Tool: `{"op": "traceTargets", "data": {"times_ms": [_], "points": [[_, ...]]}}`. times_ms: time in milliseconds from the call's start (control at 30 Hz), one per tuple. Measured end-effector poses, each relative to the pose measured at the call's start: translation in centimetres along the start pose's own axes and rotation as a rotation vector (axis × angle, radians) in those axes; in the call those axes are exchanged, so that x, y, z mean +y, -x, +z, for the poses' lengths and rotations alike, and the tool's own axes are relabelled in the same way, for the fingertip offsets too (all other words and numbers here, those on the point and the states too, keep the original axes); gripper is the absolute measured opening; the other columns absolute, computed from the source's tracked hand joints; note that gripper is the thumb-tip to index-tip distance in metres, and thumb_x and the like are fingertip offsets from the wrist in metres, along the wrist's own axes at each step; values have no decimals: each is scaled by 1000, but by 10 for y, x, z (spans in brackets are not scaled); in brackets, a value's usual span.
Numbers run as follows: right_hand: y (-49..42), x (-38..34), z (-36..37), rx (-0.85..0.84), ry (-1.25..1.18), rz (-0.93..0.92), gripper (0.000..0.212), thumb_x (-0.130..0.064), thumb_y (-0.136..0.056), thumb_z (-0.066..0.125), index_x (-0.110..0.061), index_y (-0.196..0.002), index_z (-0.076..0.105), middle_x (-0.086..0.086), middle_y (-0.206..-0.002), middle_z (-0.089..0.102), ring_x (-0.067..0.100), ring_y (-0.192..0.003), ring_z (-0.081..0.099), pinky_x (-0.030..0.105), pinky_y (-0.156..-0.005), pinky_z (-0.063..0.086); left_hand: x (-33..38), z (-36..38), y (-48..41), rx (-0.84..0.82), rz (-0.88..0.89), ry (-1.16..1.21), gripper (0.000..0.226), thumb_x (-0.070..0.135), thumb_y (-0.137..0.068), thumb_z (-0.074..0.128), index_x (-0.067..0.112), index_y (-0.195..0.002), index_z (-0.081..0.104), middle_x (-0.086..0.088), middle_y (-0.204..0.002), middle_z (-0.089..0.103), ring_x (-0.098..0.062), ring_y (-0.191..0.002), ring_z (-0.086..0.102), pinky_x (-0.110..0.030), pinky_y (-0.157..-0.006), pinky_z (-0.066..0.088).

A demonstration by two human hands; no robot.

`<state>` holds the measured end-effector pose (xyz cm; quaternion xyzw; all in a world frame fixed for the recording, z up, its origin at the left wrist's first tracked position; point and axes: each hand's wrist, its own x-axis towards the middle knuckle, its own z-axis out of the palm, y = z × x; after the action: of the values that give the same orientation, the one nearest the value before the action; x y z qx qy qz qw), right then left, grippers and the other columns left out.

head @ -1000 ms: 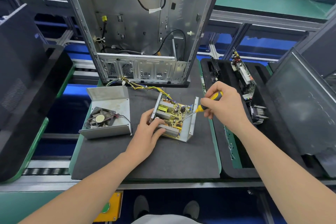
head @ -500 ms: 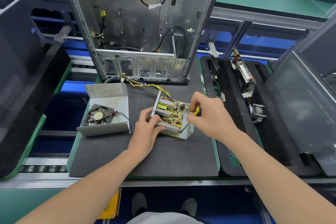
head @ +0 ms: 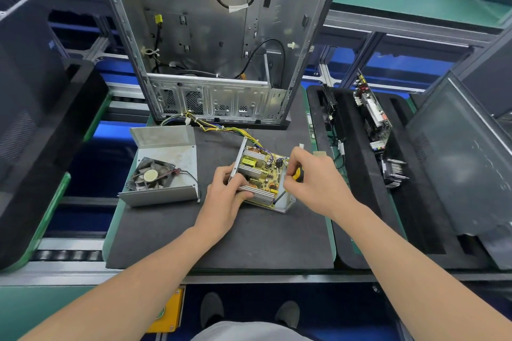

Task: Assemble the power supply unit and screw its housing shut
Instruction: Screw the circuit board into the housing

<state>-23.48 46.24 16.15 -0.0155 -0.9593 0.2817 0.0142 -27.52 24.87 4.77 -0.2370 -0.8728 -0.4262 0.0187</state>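
Left hand grips power supply board; right hand curled round yellow screwdriver, tip on board.

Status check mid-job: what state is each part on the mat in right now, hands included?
power supply unit, open, circuit board exposed.
housing cover, off, lying left of the unit, fan facing up.
screwdriver, tip down at the board's near right corner.
left hand, grips the unit.
right hand, grips the screwdriver.
computer case, upright, side open.
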Motion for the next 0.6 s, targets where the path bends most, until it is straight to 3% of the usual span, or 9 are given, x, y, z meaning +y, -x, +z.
{"op": "traceTargets", "data": {"times_ms": [600], "points": [[0, -2, 5, -41, 22, 5, 20, -15, -86, 68, -25, -85, 51, -2, -74, 65, 23, -66, 62, 49, -62, 54, 3, -5, -1, -34, -33, 36, 14, 10, -95, 72, 1, -100, 62, -11, -128, 47, -34, -109, 57, -55, -101, 46]]}}
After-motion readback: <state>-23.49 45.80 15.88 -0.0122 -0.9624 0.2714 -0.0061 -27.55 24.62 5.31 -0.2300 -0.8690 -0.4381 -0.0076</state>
